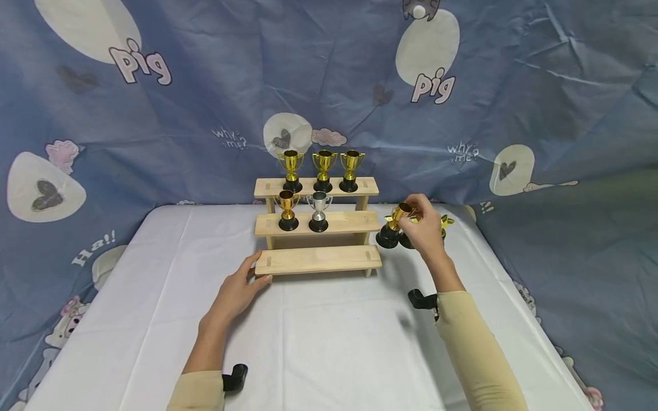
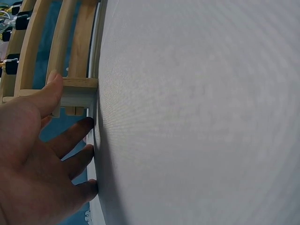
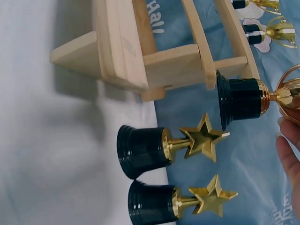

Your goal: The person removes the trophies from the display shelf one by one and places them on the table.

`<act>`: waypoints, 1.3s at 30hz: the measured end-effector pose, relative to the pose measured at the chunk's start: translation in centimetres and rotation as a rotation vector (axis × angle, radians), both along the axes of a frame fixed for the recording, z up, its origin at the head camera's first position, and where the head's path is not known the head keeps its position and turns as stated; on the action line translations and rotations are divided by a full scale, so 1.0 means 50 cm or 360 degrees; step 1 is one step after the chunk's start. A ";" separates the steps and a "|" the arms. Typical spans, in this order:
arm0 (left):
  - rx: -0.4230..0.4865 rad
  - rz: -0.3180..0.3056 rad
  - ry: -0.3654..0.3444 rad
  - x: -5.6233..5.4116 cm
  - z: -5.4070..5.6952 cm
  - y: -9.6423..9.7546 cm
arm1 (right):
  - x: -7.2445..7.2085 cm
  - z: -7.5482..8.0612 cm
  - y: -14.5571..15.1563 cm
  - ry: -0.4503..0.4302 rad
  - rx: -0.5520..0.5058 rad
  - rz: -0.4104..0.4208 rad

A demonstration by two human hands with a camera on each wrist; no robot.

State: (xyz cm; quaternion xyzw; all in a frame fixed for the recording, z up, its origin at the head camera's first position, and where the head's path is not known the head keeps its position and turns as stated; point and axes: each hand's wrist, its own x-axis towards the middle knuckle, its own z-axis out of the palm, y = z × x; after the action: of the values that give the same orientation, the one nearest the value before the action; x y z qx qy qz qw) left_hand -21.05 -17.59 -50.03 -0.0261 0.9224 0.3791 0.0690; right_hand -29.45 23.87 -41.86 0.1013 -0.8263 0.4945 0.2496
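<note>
A three-step wooden display stand (image 1: pixel 319 260) stands on the table. My left hand (image 1: pixel 239 291) holds the left end of its lowest step, thumb at the front edge; in the left wrist view its other fingers (image 2: pixel 77 161) spread beside the stand. My right hand (image 1: pixel 424 225) pinches a gold cup trophy (image 3: pixel 241 101) by its cup, off the stand's right side. The trophy leans, its black base raised off the table in the right wrist view. Below it, two gold star trophies (image 3: pixel 145 150) stand on the table, partly hidden by my hand in the head view.
Gold cup trophies (image 1: pixel 323 171) line the top step. The middle step bears a gold-orange cup trophy (image 1: pixel 288 211) at left and a silver cup trophy (image 1: pixel 319 212) near its middle. A white cloth (image 1: pixel 334 342) covers the table; a patterned blue curtain (image 1: pixel 205 85) hangs behind.
</note>
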 end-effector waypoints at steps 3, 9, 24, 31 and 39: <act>0.0002 -0.0002 0.0000 -0.001 -0.001 -0.001 | 0.000 -0.004 0.007 -0.0002 0.0011 -0.0055; 0.0002 -0.0004 0.0005 -0.001 -0.001 0.000 | 0.004 -0.015 0.022 -0.0054 0.0063 -0.0092; 0.0021 -0.0004 0.0016 0.000 0.003 0.001 | 0.014 -0.043 0.047 -0.0374 0.0341 0.0038; 0.0036 -0.0009 0.0024 0.001 0.002 -0.001 | 0.013 -0.054 0.048 -0.0497 0.0490 0.0062; 0.0028 -0.0004 0.0022 0.001 0.001 -0.001 | 0.012 -0.058 0.047 -0.0590 0.0640 0.0061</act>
State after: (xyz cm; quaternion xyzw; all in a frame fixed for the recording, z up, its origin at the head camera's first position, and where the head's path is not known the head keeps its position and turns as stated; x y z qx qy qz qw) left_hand -20.99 -17.62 -50.00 -0.0217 0.9195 0.3873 0.0634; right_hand -28.85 26.23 -44.75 0.0721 -0.9375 0.3352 0.0596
